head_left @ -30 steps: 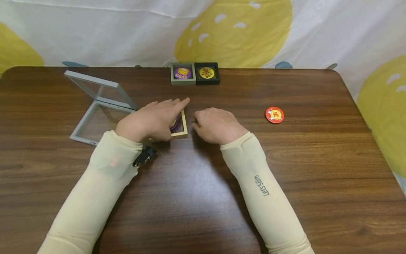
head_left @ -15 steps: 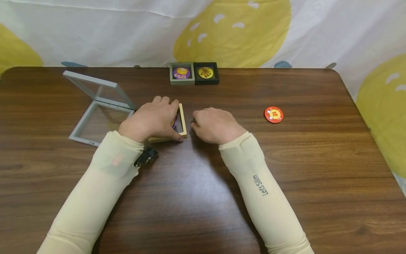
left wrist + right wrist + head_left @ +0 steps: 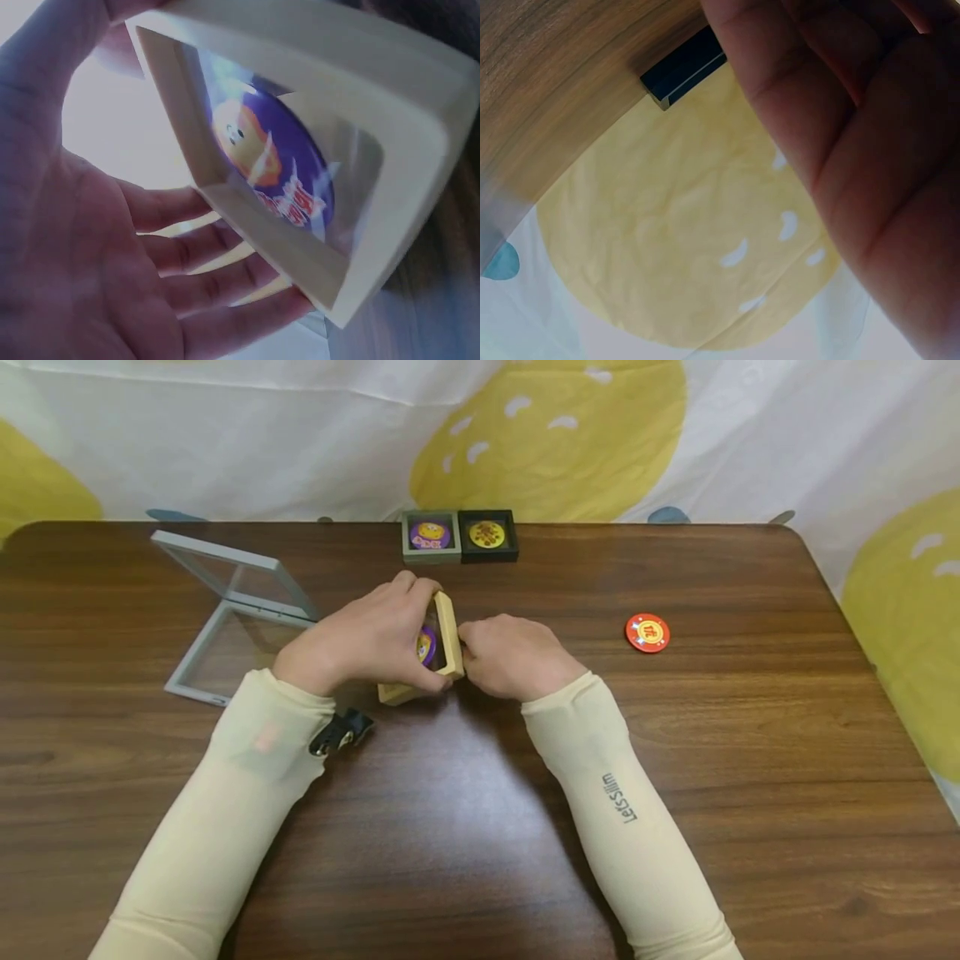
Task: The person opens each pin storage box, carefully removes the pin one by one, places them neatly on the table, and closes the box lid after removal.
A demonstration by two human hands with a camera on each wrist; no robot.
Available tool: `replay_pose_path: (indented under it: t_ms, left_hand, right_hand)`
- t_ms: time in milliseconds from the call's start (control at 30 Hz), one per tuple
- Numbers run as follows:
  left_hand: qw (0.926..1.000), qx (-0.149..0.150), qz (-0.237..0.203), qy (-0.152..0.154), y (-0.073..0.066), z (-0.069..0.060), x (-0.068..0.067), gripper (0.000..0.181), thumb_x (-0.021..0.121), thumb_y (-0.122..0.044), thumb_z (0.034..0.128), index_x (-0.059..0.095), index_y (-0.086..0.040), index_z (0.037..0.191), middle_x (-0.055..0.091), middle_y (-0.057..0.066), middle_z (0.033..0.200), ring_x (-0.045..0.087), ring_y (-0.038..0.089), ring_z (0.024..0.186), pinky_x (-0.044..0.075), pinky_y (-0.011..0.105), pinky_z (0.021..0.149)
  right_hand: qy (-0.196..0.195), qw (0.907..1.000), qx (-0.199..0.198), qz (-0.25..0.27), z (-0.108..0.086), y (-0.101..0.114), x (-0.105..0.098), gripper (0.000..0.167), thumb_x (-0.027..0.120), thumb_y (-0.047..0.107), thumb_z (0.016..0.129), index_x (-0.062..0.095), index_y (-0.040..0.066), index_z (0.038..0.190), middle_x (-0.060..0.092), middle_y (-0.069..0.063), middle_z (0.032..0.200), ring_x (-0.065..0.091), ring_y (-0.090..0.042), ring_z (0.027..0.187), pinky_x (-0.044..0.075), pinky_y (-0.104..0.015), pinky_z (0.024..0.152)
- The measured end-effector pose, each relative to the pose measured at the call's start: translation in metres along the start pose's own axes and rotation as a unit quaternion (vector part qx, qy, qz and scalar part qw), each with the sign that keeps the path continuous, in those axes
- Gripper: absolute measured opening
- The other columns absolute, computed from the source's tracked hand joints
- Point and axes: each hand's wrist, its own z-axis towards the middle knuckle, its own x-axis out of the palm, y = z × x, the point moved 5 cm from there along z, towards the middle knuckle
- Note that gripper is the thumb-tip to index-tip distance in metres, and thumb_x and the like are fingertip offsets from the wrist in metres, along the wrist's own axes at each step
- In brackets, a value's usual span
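A cream display frame (image 3: 450, 635) stands tilted up off the table, and my left hand (image 3: 360, 635) grips it with the thumb along the near side and the fingers over the far side. Behind its clear film sits a round purple badge (image 3: 274, 154) with a yellow cartoon figure, plain in the left wrist view. My right hand (image 3: 517, 656) rests on the table with curled fingers, right beside the frame's right edge. Whether it touches that edge I cannot tell. The right wrist view shows part of its palm (image 3: 870, 172); its fingertips are hidden.
Left of the hands a larger grey hinged frame (image 3: 197, 647) stands with its lid raised. At the back edge are a grey-green frame (image 3: 431, 558) and a black frame (image 3: 489, 557), each holding a round badge. A red disc (image 3: 647, 632) lies to the right.
My left hand has closed its thumb and fingers round the cream frame, which lay flat before. The frame has tilted up and shifted right, toward my right hand. My right hand has hardly moved.
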Motion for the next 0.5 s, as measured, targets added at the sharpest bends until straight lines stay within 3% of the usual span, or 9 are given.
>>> replay_pose_path:
  t_ms: [167,333,500]
  left_hand:
    - [0.9991,0.032,-0.022,-0.018,-0.0028,0.0003,-0.0013,0.088,0.08,-0.042,0.0609,0.042,0.004,0.125,0.05,0.017,0.111,0.051,0.025,0.095,0.048,0.038,0.086]
    - [0.9968,0.042,-0.068,-0.008,-0.0041,-0.0008,-0.0019,0.09,0.082,-0.04,0.0621,0.037,0.002,0.128,0.046,0.016,0.121,0.051,0.024,0.101,0.047,0.038,0.091]
    - [0.9916,0.054,-0.118,0.005,-0.0074,-0.0011,-0.0028,0.097,0.084,-0.035,0.0621,0.028,0.0,0.134,0.049,0.014,0.12,0.054,0.024,0.102,0.045,0.036,0.093]
  right_hand:
    - [-0.01,0.9999,-0.003,-0.002,-0.0017,-0.0014,-0.0015,0.019,0.044,0.026,0.096,0.059,0.014,0.092,0.066,-0.006,0.094,0.062,-0.022,0.085,0.051,-0.044,0.075]
    - [-0.017,0.9998,-0.014,0.002,-0.0025,-0.0029,-0.0024,0.025,0.048,0.036,0.095,0.061,0.014,0.094,0.069,-0.007,0.1,0.065,-0.024,0.093,0.052,-0.045,0.078]
    - [-0.019,0.9997,-0.015,0.01,-0.003,-0.0036,-0.0039,0.019,0.055,0.034,0.09,0.062,0.015,0.09,0.07,-0.006,0.105,0.066,-0.025,0.098,0.051,-0.046,0.08]
